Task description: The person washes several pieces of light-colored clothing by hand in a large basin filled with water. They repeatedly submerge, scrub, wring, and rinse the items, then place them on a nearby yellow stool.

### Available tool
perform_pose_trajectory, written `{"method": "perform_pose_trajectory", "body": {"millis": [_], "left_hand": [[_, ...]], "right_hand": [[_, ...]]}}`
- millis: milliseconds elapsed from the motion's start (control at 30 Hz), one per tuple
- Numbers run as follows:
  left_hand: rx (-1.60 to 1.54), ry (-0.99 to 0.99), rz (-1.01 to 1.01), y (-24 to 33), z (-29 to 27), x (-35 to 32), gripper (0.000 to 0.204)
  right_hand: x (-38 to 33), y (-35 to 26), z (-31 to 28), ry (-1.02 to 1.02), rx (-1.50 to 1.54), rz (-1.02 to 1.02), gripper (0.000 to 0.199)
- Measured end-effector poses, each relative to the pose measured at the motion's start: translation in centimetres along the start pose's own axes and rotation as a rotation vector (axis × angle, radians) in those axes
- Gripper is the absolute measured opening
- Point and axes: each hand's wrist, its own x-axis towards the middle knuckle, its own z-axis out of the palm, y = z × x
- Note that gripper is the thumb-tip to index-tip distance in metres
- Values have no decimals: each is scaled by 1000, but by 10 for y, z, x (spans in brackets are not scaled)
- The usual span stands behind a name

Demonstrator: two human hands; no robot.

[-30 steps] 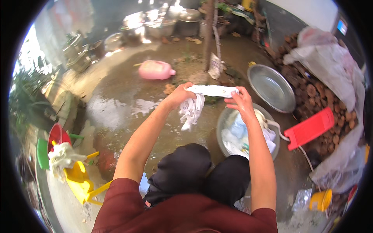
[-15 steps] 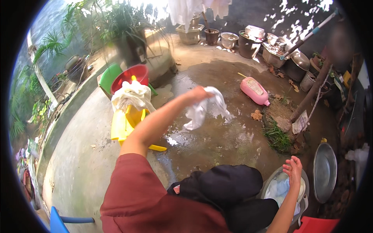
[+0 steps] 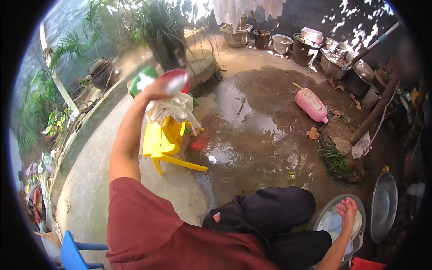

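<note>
Washing on a wet yard floor.
Left hand grips a white cloth above the pile on the yellow chair; right hand, fingers spread, rests in the basin. Dropped carelessly, the cloth may slide onto dirty ground.

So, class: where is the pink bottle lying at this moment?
In the head view the pink bottle lies on its side on the wet concrete floor, upper right, beyond the metal basin and far from the yellow chair.
</note>
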Motion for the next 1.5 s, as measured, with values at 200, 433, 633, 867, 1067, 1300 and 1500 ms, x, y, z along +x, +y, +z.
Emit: {"method": "perform_pose_trajectory", "body": {"millis": [200, 433, 633, 867, 1067, 1300, 1500], "left_hand": [[-260, -26, -15, -72, 52, 37, 62], [-52, -147, -71, -167, 76, 95, 64], [454, 26, -78, -21, 58, 104, 51], [-184, 131, 584, 294, 164, 138, 28], [-299, -266, 1155, 572, 266, 6, 35], [-330, -827, 1503, 730, 306, -107, 43], [-824, -1446, 1104, 811, 304, -187, 69]], "right_hand": [[-7, 27, -61, 96, -129, 20, 29], [-30, 117, -123, 182, -134, 98, 19], [-107, 178, -189, 689, -167, 368, 16], [-87, 266, -182, 866, -672, -45, 12], [-25, 255, -115, 647, -803, 150, 36], [-55, 155, -159, 425, 156, 108, 44], [-106, 13, -170, 333, 573, -210, 35]]}}
